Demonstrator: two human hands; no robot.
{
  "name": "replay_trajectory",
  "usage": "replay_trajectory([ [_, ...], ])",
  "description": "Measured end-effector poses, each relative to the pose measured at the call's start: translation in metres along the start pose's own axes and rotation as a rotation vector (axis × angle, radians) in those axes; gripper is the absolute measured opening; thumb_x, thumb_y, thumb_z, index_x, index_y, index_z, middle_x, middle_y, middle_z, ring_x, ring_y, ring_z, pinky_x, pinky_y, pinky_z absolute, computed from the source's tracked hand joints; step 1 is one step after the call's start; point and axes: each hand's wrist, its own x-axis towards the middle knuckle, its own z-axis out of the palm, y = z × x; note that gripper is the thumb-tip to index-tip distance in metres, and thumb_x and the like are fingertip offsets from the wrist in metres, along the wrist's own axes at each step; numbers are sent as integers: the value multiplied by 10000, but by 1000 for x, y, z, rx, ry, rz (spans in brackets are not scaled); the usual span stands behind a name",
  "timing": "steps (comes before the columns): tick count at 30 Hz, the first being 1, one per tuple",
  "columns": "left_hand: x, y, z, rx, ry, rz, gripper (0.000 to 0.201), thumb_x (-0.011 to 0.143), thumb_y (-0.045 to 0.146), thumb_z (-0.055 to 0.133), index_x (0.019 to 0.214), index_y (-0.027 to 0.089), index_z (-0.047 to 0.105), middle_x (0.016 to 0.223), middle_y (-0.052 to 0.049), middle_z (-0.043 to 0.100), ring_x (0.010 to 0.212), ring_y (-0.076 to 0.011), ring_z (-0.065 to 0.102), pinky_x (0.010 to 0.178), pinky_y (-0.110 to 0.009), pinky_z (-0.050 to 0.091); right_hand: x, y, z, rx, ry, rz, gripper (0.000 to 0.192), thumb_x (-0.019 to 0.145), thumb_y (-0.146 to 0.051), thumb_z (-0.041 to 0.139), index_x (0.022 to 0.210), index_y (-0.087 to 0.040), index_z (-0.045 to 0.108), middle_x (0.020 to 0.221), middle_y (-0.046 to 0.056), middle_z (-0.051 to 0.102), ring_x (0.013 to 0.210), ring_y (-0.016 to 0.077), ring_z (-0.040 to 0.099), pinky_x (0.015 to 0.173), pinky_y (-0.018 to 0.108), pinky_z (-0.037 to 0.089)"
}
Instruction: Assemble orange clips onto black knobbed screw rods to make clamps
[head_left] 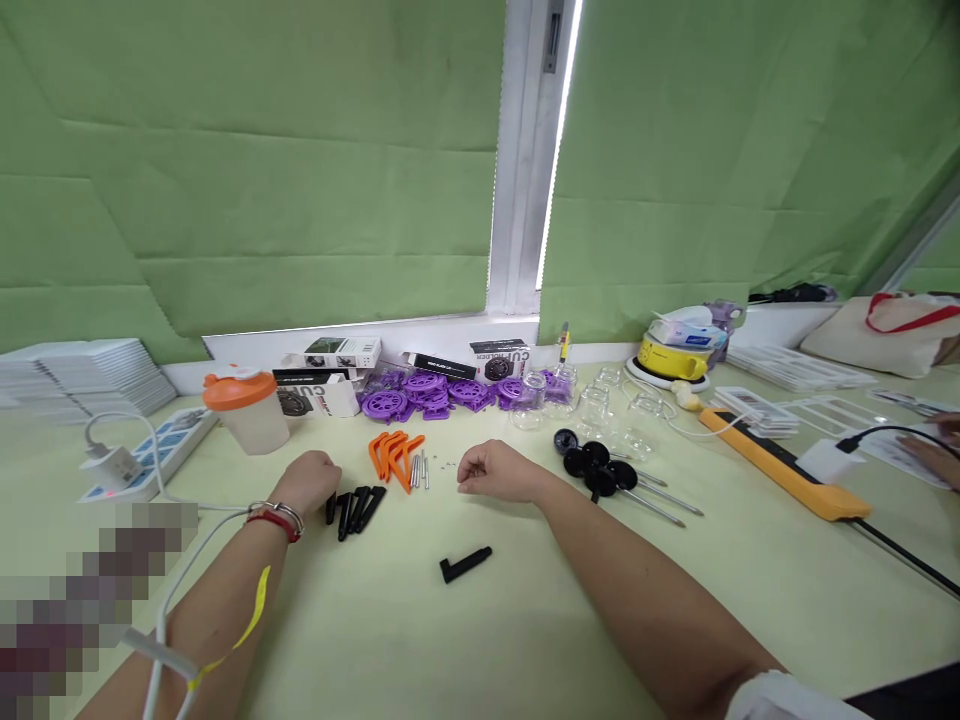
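My left hand (309, 482) is curled at the left end of a row of black L-shaped plastic pieces (361, 508). One of these is partly under its fingers; whether they grip it is hidden. My right hand (491, 470) has its fingers drawn together over the table, just right of some tiny metal bits (448, 464); anything between them is too small to make out. Orange angled plastic pieces (391, 456) and several metal pins (421, 470) lie between my hands. A single black L-shaped piece (466, 564) rests nearer to me.
Behind are purple plastic parts (427, 393), cup holder boxes (319, 392) and clear cups (592, 405). Black discs with metal rods (600, 466) lie beside my right forearm. An orange-lidded jar (251, 420) and power strips (787, 470) flank the area. Another person's hand (934, 455) is far right.
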Motion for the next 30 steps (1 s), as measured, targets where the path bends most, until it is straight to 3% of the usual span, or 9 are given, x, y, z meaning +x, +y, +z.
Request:
replay_trajectory([
  [6, 3, -1, 5, 153, -73, 40, 59, 609, 188, 501, 621, 168, 556, 777, -171, 664, 767, -305, 619, 602, -331, 407, -10, -16, -5, -42, -367, 12, 284, 568, -370, 780, 729, -160, 676, 633, -20, 595, 581, 96, 507, 534, 202, 386],
  [11, -9, 8, 1, 259, -138, 81, 130, 641, 131, 465, 701, 150, 579, 818, -173, 673, 762, -280, 630, 592, -316, 410, -10, -23, 2, -286, -611, 66, 416, 477, -427, 825, 769, -181, 659, 649, -51, 585, 577, 86, 498, 513, 196, 363],
  [16, -26, 19, -6, 358, -151, 109, 194, 630, 118, 481, 781, 145, 600, 841, -173, 672, 732, -304, 628, 563, -341, 421, -8, -18, 6, -394, -635, 37, 370, 531, -436, 799, 741, -174, 643, 681, -47, 586, 604, 88, 503, 517, 194, 359],
  [20, -41, 39, -7, 404, -45, 208, 246, 677, 109, 447, 872, 111, 597, 951, -224, 633, 925, -370, 580, 713, -436, 429, -7, -14, 2, -325, -628, 47, 302, 627, -409, 748, 776, -167, 645, 685, -35, 594, 598, 88, 512, 533, 192, 379],
  [23, -56, 55, -5, 342, -21, 419, 290, 713, 87, 417, 942, 168, 576, 1030, -123, 617, 1024, -268, 533, 848, -364, 403, -6, -10, -2, -282, -617, 54, 267, 670, -384, 722, 787, -157, 643, 710, -19, 605, 618, 92, 519, 549, 191, 386],
  [24, -62, 60, -3, 248, -58, 561, 288, 708, 78, 417, 927, 176, 576, 1010, -105, 613, 992, -247, 536, 831, -346, 409, -6, -8, -3, -268, -606, 48, 257, 681, -374, 714, 793, -154, 641, 714, -16, 604, 624, 92, 517, 553, 190, 386],
  [26, -74, 66, 3, 76, -262, 778, 324, 696, 97, 465, 989, 197, 560, 1000, -66, 599, 919, -209, 542, 789, -314, 424, -5, -5, -5, -218, -570, 25, 236, 709, -352, 693, 814, -149, 637, 713, -17, 593, 627, 88, 502, 559, 187, 381],
  [28, -85, 71, 10, -38, -455, 808, 355, 716, 165, 517, 1068, 208, 529, 962, -44, 587, 773, -173, 535, 670, -279, 430, -4, -1, -6, -140, -523, -5, 220, 742, -343, 661, 835, -145, 632, 704, -24, 572, 616, 79, 471, 561, 185, 371],
  [30, -93, 75, 17, -159, -533, 794, 304, 749, 229, 536, 1053, 204, 535, 897, -26, 588, 710, -152, 505, 631, -262, 410, -4, 1, -5, -58, -475, -29, 212, 765, -338, 636, 851, -144, 630, 706, -29, 559, 614, 75, 450, 569, 185, 365],
])
